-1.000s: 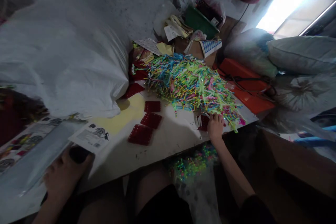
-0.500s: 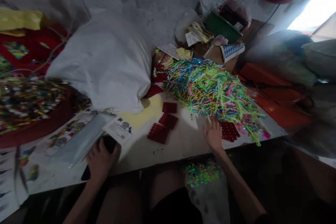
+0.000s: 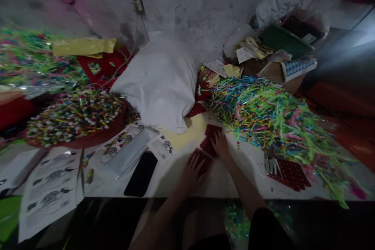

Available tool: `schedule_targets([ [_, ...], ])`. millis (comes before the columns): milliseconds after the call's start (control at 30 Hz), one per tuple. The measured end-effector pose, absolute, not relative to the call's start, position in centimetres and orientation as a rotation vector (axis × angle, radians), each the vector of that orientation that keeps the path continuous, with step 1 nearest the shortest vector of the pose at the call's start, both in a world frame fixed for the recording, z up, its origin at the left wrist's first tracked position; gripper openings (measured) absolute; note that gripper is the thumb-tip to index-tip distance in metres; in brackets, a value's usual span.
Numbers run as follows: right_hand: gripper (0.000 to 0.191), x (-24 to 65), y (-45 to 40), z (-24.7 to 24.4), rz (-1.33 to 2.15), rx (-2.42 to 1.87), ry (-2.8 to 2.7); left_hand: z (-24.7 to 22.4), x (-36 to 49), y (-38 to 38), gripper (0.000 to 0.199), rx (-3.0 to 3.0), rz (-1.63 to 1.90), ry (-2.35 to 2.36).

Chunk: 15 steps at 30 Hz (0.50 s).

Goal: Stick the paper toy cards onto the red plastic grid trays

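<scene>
My left hand (image 3: 191,174) lies flat on the lower dark red card (image 3: 206,165), which has small dots, with its fingers stretched out. Just up and to the right, my right hand (image 3: 221,145) rests fingers-down on the dark red cards (image 3: 213,129) behind it. Its fingers are spread, and neither hand grips anything that I can see. A black phone (image 3: 141,174) lies left of my left hand. Beside it are a white printed label (image 3: 161,148) and a clear plastic packet (image 3: 129,154). My hands hide part of the cards.
A full white sack (image 3: 158,82) stands behind the cards. Right of it spreads a heap of coloured strips (image 3: 263,109); dotted red cards (image 3: 290,174) lie in front. At left are a red basin (image 3: 96,137) of beaded pieces and printed sheets (image 3: 49,191) over the table edge.
My left hand has left the phone and moved right onto a red card. My right hand has moved left from the right-hand cards to the middle ones. The view has swung left.
</scene>
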State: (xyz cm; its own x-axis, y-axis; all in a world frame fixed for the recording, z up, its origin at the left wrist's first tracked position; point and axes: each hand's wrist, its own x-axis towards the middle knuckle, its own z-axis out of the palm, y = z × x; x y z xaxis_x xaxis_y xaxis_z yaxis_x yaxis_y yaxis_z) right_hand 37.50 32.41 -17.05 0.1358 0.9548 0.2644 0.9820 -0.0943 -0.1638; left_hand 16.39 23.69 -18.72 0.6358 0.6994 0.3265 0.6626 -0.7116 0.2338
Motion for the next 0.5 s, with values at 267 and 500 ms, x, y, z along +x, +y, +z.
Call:
schedule_targets([
  [267,0.040,34.1,26.4,-17.8,-0.305,-2.226,-1.679,-18.1,12.9,21.1,0.068,2.675,0.533,0.992],
  [500,0.039,31.1,24.3,-17.0,-0.369,-2.345,-1.580,-17.7,11.8,18.9,0.069,2.658,0.533,0.959],
])
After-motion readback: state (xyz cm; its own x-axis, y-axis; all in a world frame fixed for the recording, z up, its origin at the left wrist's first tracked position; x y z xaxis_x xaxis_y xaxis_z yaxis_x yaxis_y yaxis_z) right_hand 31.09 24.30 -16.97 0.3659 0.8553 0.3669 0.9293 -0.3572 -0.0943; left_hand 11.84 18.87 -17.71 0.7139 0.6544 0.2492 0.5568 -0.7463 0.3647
